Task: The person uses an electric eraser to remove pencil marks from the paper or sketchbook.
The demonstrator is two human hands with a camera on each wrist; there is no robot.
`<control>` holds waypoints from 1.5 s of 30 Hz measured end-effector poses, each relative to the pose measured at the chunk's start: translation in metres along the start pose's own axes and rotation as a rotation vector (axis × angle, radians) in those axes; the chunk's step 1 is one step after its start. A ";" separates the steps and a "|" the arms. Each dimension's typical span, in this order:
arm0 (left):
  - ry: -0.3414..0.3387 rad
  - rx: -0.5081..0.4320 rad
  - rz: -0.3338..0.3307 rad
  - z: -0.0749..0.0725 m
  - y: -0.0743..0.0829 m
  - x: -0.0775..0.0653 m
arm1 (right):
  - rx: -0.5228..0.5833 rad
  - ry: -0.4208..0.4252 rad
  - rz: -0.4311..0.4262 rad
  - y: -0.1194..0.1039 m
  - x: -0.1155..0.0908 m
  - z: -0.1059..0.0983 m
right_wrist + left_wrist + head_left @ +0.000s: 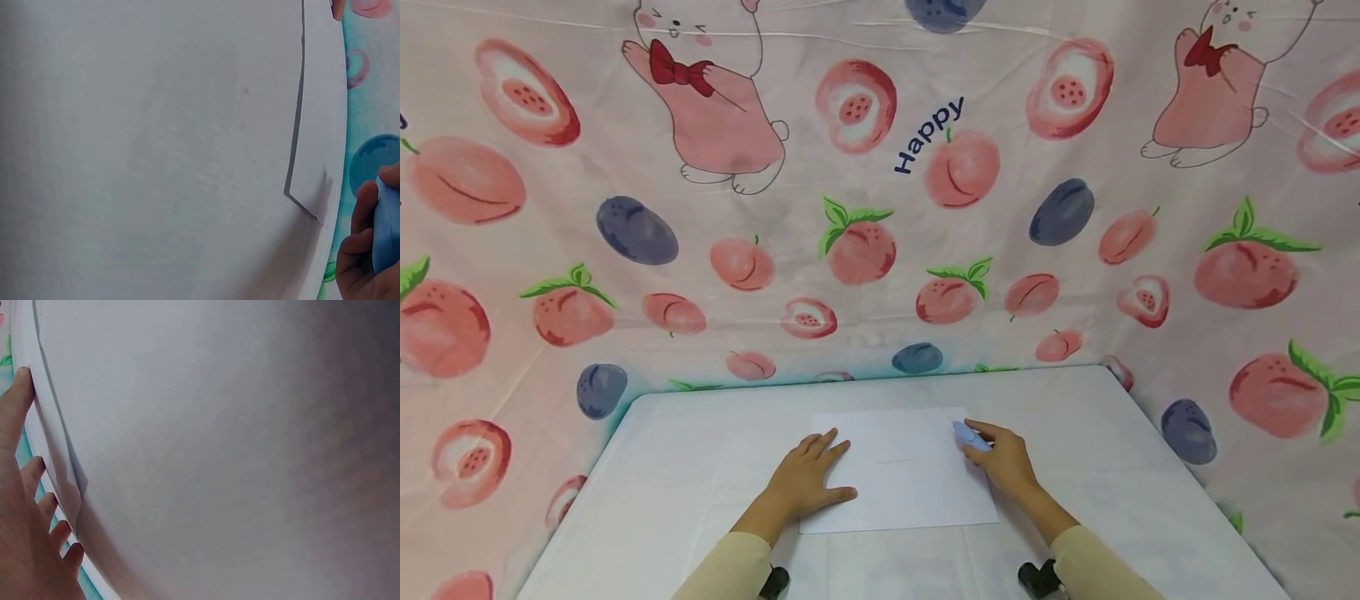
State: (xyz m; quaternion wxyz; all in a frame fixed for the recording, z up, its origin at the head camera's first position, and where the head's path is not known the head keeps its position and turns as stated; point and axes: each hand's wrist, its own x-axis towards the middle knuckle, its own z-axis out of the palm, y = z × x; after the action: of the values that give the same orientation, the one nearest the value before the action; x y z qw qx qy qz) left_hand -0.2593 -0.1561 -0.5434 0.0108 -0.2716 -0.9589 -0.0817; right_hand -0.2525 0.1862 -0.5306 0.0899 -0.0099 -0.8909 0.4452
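A white sheet of paper (pixel 910 500) lies on the white table, with a thin faint line across its middle. My left hand (pixel 805 477) rests on the sheet's left edge, fingers spread and thumb pointing right; in the left wrist view the left hand (pixel 31 506) shows along that edge. Near the sheet's upper right corner, my right hand (pixel 1007 460) grips a small light-blue rounded tool (pixel 972 436) with a pale narrow tip pointing up and left. The right wrist view shows fingers curled round the smooth blue tool (pixel 387 231), its tip out of frame.
The white table (pixel 715 467) has rounded far corners. Behind it hangs a pink cloth (pixel 865 183) printed with peaches, blue fruit and cartoon animals. Dark wrist-worn pieces (pixel 1039 577) show near both sleeves at the near edge.
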 end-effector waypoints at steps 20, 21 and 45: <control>0.033 -0.032 -0.010 -0.003 0.002 0.005 | 0.203 -0.208 0.070 0.001 -0.001 0.011; 0.027 -0.033 -0.008 -0.004 0.002 0.007 | 0.211 -0.218 0.071 0.000 -0.002 0.011; -0.062 -0.032 0.013 -0.006 0.012 0.017 | 0.220 -0.431 -0.010 -0.003 0.002 0.017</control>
State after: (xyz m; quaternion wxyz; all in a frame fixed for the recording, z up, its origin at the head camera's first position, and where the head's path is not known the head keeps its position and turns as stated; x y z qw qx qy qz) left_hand -0.2677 -0.1387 -0.5342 -0.0228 -0.2801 -0.9556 -0.0884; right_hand -0.2575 0.1713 -0.5376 -0.0997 0.0995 -0.8357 0.5309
